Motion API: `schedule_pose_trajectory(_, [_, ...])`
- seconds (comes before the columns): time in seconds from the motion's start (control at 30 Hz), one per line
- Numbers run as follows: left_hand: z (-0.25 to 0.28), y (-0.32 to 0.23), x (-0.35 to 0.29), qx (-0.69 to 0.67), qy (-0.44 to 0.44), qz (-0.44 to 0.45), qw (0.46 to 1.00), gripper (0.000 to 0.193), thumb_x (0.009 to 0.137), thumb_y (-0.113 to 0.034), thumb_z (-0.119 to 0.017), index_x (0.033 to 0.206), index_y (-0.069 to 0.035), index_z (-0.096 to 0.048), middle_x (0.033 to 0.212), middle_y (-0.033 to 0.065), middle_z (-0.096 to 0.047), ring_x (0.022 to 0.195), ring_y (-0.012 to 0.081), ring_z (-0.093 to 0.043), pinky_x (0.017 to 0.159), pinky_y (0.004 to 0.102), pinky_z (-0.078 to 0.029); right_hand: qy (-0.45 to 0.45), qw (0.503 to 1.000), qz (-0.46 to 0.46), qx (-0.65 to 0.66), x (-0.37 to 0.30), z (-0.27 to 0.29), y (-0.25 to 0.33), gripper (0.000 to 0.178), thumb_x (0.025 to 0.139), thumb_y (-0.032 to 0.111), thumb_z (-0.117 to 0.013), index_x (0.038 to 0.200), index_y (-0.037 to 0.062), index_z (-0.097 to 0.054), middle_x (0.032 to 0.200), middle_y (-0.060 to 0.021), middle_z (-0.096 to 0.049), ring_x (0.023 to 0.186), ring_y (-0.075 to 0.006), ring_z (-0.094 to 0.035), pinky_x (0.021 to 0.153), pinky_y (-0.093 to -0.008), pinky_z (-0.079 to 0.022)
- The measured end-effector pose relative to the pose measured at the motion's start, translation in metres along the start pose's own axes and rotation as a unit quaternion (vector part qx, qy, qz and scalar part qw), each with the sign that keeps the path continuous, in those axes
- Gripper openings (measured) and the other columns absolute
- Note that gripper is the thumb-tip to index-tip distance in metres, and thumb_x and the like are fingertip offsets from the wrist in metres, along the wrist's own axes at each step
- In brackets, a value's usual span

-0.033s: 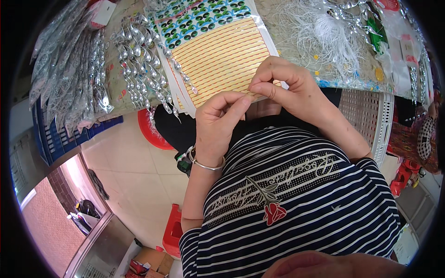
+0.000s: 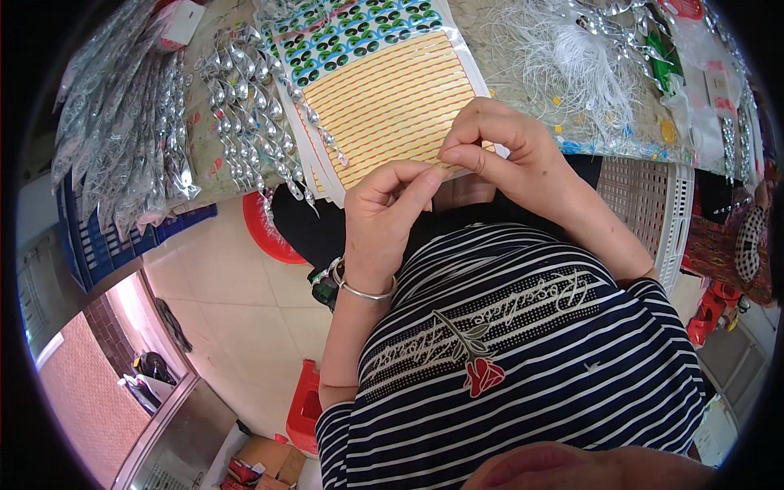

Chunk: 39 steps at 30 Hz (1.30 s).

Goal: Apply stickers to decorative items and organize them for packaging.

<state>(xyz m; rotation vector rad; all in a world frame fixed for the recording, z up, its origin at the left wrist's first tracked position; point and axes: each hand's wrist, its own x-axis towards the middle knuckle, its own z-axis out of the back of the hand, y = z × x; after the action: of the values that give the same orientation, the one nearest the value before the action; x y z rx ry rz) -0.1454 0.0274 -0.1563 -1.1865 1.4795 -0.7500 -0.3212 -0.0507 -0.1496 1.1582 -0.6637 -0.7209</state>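
Note:
My left hand (image 2: pixel 382 214) and my right hand (image 2: pixel 510 155) meet at the near edge of the table, fingertips almost touching. Thumb and forefinger of each are pinched on a thin yellow strip (image 2: pixel 446 166), mostly covered by the fingers. Just beyond them lies a sheet of yellow strips with wavy red lines (image 2: pixel 384 102), on top of a stack of white-edged sheets. Above it is a sheet with rows of green, blue and black printed shapes (image 2: pixel 351 37). A silver twisted spiral (image 2: pixel 322 129) rests across the left side of the yellow sheet.
More silver spirals (image 2: pixel 253 114) hang over the table edge, left of the sheets. Many bagged silver pieces (image 2: pixel 122 114) are heaped at far left. White threads (image 2: pixel 584 61) spread on the right. A white plastic basket (image 2: pixel 641 204) stands below; a red stool (image 2: pixel 304 408) is on the floor.

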Motion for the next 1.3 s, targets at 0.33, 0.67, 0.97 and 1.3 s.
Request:
schedule_pose_trajectory(0.33, [0.003, 0.005, 0.002, 0.068, -0.005, -0.085, 0.994, 0.012, 0.084, -0.005, -0.067, 0.094, 0.002, -0.067, 0.081, 0.0037, -0.066, 0.071, 0.0062, -0.059, 0.066, 0.0178, -0.047, -0.026, 0.977, 0.065, -0.203, -0.004, 0.012, 0.008, 0.007, 0.09, 0.01, -0.056, 0.089, 0.0034, -0.053, 0.084, -0.0052, -0.055, 0.081, -0.0152, -0.053, 0.074, -0.0263, -0.041])
schedule_pose_trajectory(0.67, [-0.002, 0.005, 0.003, 0.012, -0.025, -0.083, 0.996, 0.012, 0.085, -0.005, -0.066, 0.095, 0.002, -0.065, 0.083, 0.004, -0.065, 0.071, 0.0057, -0.058, 0.061, 0.0181, -0.046, 0.011, 0.92, -0.144, 0.365, -0.007, 0.015, 0.013, 0.019, 0.098, 0.022, -0.047, 0.088, 0.0062, -0.052, 0.091, -0.0046, -0.058, 0.079, -0.007, -0.049, 0.075, -0.0232, -0.042])
schedule_pose_trajectory(0.97, [0.001, 0.009, 0.004, 0.02, -0.031, -0.114, 0.993, 0.011, 0.086, -0.006, -0.065, 0.094, 0.001, -0.066, 0.081, 0.0006, -0.063, 0.068, 0.0037, -0.051, 0.061, 0.0174, -0.04, 0.008, 0.973, 0.167, -0.157, 0.0, -0.004, 0.009, 0.005, 0.084, 0.006, -0.061, 0.087, 0.0057, -0.057, 0.1, -0.0073, -0.064, 0.087, -0.0213, -0.058, 0.083, -0.0303, -0.043])
schedule_pose_trajectory(1.3, [0.003, 0.009, 0.008, -0.056, -0.015, -0.058, 0.997, 0.012, 0.086, -0.009, -0.066, 0.093, 0.001, -0.066, 0.079, -0.001, -0.062, 0.068, 0.0026, -0.05, 0.06, 0.0163, -0.038, -0.008, 0.957, 0.182, -0.225, -0.001, -0.017, 0.003, 0.021, 0.072, 0.005, -0.07, 0.091, 0.0084, -0.061, 0.105, -0.0049, -0.06, 0.098, -0.026, -0.051, 0.085, -0.0349, -0.043])
